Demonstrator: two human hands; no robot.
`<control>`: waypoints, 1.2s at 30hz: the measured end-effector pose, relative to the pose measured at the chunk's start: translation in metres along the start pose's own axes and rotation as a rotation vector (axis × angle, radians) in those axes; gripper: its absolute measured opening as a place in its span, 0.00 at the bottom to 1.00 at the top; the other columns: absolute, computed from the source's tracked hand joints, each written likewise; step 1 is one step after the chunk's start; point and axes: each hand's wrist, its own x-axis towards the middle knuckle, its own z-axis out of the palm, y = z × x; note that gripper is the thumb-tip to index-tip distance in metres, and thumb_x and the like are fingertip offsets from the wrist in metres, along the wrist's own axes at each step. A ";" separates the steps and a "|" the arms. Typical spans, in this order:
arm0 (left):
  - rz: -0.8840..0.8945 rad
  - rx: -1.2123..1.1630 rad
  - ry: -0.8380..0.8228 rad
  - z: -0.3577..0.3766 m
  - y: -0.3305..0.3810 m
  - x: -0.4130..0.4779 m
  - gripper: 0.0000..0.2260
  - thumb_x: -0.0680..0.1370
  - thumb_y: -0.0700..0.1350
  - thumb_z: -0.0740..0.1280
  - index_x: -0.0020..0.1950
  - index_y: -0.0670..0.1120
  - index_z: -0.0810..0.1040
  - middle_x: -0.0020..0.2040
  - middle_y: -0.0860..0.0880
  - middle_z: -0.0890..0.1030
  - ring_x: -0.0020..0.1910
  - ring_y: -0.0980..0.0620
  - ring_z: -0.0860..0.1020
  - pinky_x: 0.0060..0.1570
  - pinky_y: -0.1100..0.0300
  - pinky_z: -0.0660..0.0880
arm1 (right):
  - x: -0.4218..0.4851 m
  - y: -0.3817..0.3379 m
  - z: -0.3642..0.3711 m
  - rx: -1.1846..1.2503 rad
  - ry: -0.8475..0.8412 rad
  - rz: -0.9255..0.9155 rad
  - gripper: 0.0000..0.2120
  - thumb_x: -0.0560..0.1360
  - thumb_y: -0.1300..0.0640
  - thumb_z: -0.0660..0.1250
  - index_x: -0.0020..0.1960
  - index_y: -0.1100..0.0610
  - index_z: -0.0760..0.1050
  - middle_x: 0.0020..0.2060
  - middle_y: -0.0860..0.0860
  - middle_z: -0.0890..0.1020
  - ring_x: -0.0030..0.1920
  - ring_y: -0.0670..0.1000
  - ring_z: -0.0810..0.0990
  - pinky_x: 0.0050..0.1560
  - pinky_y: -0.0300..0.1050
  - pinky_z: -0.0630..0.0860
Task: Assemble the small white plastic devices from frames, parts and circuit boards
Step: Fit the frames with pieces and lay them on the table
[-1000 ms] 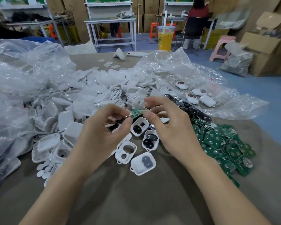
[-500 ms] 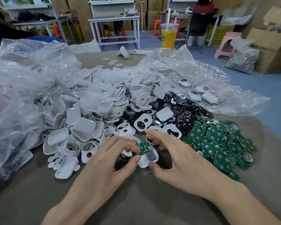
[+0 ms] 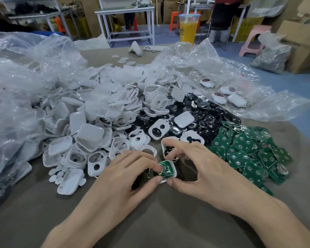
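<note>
Most of the work is not done yet. A big heap of white shells (image 3: 89, 126) lies left of and behind the white frame (image 3: 173, 173) that the hands hold. A heap of black buttons (image 3: 204, 113) lies behind it, and a heap of green boards (image 3: 249, 151) lies to its right. Only a few finished devices (image 3: 220, 96) sit far behind the white frame, on clear plastic. Two more frames with buttons in them (image 3: 158, 128) wait just behind it.

This one is about half made, I think. A green circuit board (image 3: 166, 169) sits in the white frame. It looks a little tipped, so it may need one more push to go flat. A back cover would come after.

The white frame is low over the table (image 3: 150, 221), right between the two hands. The left hand (image 3: 125, 176) pinches its left edge, with the thumb below and a fingertip on the board. The right hand (image 3: 204, 169) pinches its right side, with the thumb at the near corner and the fingers curled over the far edge.
</note>
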 end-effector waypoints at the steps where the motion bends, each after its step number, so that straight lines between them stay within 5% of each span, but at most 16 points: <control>1: 0.005 0.005 -0.002 0.000 0.000 0.000 0.09 0.80 0.56 0.65 0.53 0.54 0.81 0.55 0.63 0.79 0.57 0.59 0.78 0.58 0.61 0.72 | 0.000 0.000 -0.001 -0.008 -0.008 0.000 0.34 0.73 0.38 0.67 0.74 0.33 0.56 0.57 0.33 0.75 0.65 0.37 0.68 0.63 0.26 0.62; 36: 0.134 0.079 -0.087 -0.001 0.000 -0.001 0.09 0.84 0.48 0.60 0.56 0.53 0.80 0.60 0.62 0.77 0.60 0.57 0.75 0.59 0.56 0.72 | -0.001 0.001 -0.004 0.029 -0.030 -0.008 0.33 0.72 0.38 0.68 0.74 0.34 0.60 0.62 0.30 0.73 0.68 0.38 0.68 0.64 0.31 0.64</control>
